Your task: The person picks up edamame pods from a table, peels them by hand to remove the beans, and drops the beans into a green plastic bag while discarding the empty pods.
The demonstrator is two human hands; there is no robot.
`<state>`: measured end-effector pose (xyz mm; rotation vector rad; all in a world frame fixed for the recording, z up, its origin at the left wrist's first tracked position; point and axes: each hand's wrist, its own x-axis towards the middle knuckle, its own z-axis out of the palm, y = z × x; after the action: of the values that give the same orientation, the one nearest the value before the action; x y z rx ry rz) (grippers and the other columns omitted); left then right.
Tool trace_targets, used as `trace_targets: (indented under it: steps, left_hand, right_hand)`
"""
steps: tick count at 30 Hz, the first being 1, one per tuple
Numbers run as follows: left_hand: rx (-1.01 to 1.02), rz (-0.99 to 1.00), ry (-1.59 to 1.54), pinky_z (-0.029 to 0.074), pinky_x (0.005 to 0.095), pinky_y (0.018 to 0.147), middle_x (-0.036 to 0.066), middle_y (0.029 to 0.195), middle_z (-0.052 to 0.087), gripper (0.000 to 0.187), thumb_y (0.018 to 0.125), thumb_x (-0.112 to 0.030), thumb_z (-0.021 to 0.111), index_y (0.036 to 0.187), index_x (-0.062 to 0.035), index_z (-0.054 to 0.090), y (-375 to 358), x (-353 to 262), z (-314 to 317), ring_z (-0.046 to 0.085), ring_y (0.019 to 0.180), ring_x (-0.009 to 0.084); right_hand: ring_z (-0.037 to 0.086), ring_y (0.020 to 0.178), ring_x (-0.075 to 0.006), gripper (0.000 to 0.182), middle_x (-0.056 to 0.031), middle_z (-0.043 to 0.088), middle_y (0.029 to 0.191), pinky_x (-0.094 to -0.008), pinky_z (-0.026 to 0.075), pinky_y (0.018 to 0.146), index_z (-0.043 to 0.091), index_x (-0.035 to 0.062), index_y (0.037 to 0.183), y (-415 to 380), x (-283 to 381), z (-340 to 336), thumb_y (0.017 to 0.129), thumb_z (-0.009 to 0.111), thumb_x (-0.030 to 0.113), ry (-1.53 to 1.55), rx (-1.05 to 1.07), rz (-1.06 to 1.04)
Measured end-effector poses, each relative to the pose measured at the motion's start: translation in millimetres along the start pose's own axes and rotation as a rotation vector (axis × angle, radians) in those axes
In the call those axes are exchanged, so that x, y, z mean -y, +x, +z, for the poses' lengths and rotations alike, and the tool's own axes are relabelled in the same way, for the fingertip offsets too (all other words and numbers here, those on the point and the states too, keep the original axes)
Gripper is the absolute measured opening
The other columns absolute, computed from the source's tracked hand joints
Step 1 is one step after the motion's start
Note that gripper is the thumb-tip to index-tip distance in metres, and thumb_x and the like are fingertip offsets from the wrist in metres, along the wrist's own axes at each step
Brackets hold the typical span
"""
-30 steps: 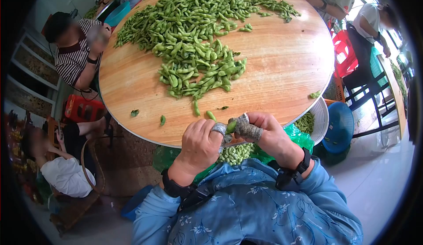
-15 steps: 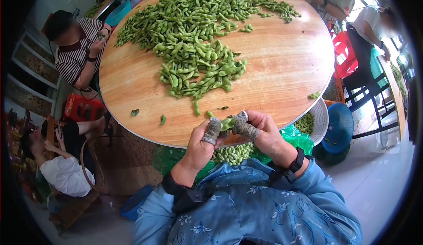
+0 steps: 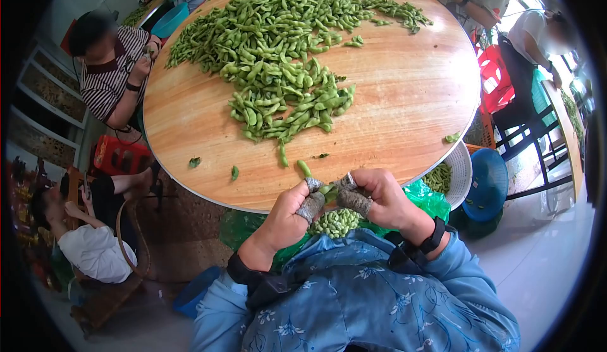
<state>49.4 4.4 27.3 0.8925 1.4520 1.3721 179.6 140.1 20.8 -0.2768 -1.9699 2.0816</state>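
My left hand (image 3: 282, 220) and right hand (image 3: 390, 204) pinch a pod (image 3: 327, 191) between them. If my bulky finger wraps (image 3: 354, 201) dull my grip, it might slip and miss the beans (image 3: 337, 223) below my hands.

Bright glare from the right, pale sheen on the tabletop (image 3: 411, 80), strong fisheye curvature, black corners

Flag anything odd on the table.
Stray: a green pod by the right rim of the round wooden table, and a dark green scrap at its left, both apart from the heap of green pods.
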Motion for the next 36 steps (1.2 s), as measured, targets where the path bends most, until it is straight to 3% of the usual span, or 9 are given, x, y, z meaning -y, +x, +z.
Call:
trace_targets:
  steps: [7, 12, 16, 19, 22, 24, 27, 34, 36]
  left_hand:
    - [-0.110, 0.003, -0.086, 0.034, 0.0169, 0.055, -0.002, 0.074, 0.051, 0.015, 0.088, -0.009, 0.040, 0.091, -0.0026, 0.053, 6, 6, 8, 0.043, 0.063, 0.0036]
    - [-0.159, 0.068, -0.005, 0.038, 0.0171, 0.057, -0.001, 0.075, 0.052, 0.010, 0.084, -0.002, 0.049, 0.093, -0.0007, 0.052, 7, 7, 2, 0.046, 0.066, 0.0038]
    - [-0.070, -0.029, 0.163, 0.043, 0.0194, 0.064, 0.000, 0.076, 0.053, 0.013, 0.082, 0.002, 0.052, 0.095, 0.0011, 0.050, -1, -6, 0, 0.050, 0.072, 0.0057]
    - [-0.105, 0.114, 0.085, 0.043, 0.0192, 0.065, 0.000, 0.078, 0.055, 0.013, 0.082, 0.001, 0.053, 0.095, 0.0013, 0.050, 2, 2, 5, 0.051, 0.072, 0.0051]
    - [-0.149, 0.136, 0.060, 0.041, 0.0175, 0.057, 0.001, 0.075, 0.056, 0.011, 0.084, -0.001, 0.052, 0.094, 0.0007, 0.051, 2, 5, 5, 0.050, 0.064, 0.0042]
    - [-0.132, -0.014, 0.034, 0.038, 0.0168, 0.050, 0.002, 0.072, 0.058, 0.010, 0.085, -0.004, 0.051, 0.095, 0.0004, 0.051, 0, -1, 3, 0.049, 0.057, 0.0043]
    - [-0.106, -0.156, -0.072, 0.038, 0.0175, 0.047, 0.002, 0.069, 0.058, 0.010, 0.086, -0.007, 0.051, 0.094, -0.0006, 0.053, -1, -6, -1, 0.049, 0.054, 0.0053]
    - [-0.209, -0.068, -0.088, 0.035, 0.0158, 0.045, 0.001, 0.069, 0.058, 0.008, 0.086, -0.011, 0.051, 0.088, -0.0037, 0.056, 0, 0, 1, 0.048, 0.052, 0.0044]
    - [-0.212, -0.121, -0.277, 0.035, 0.0163, 0.046, 0.002, 0.071, 0.058, 0.007, 0.085, -0.009, 0.051, 0.087, -0.0043, 0.057, 0, 0, -1, 0.048, 0.053, 0.0048]
  right_hand:
    - [0.050, 0.068, -0.0064, 0.008, -0.0040, 0.057, 0.070, -0.0238, 0.042, 0.059, 0.057, -0.0039, 0.083, 4, 5, 6, 0.080, 0.056, 0.004, -0.184, 0.014, -0.119]
    - [0.052, 0.074, -0.0059, 0.010, -0.0037, 0.059, 0.073, -0.0224, 0.044, 0.062, 0.056, -0.0065, 0.085, 4, -2, 7, 0.080, 0.057, 0.002, 0.113, -0.101, 0.110]
    - [0.051, 0.074, -0.0058, 0.009, -0.0029, 0.059, 0.073, -0.0225, 0.044, 0.063, 0.057, -0.0071, 0.085, 4, 0, 8, 0.080, 0.056, 0.001, 0.080, -0.078, 0.114]
    - [0.051, 0.074, -0.0060, 0.009, -0.0029, 0.059, 0.074, -0.0223, 0.044, 0.063, 0.057, -0.0073, 0.085, 4, 2, 9, 0.079, 0.055, -0.001, 0.011, -0.063, 0.072]
    - [0.052, 0.072, -0.0060, 0.008, -0.0042, 0.059, 0.071, -0.0224, 0.044, 0.061, 0.057, -0.0070, 0.083, 4, 1, 10, 0.078, 0.054, -0.002, -0.008, -0.080, 0.055]
    - [0.051, 0.070, -0.0057, 0.007, -0.0054, 0.059, 0.068, -0.0231, 0.044, 0.059, 0.056, -0.0066, 0.080, 3, -1, 10, 0.076, 0.055, -0.001, -0.155, -0.064, 0.034]
    - [0.051, 0.068, -0.0056, 0.007, -0.0062, 0.058, 0.065, -0.0244, 0.044, 0.057, 0.056, -0.0064, 0.076, 4, 9, 13, 0.076, 0.056, 0.001, -0.097, -0.094, 0.044]
    - [0.053, 0.062, -0.0089, 0.007, -0.0093, 0.060, 0.064, -0.0267, 0.044, 0.055, 0.056, -0.0058, 0.074, 6, 7, 17, 0.074, 0.058, 0.001, -0.119, -0.110, 0.007]
    - [0.054, 0.059, -0.0115, 0.006, -0.0115, 0.057, 0.060, -0.0283, 0.043, 0.054, 0.057, -0.0045, 0.074, 6, 7, 18, 0.072, 0.059, 0.000, -0.192, -0.107, -0.081]
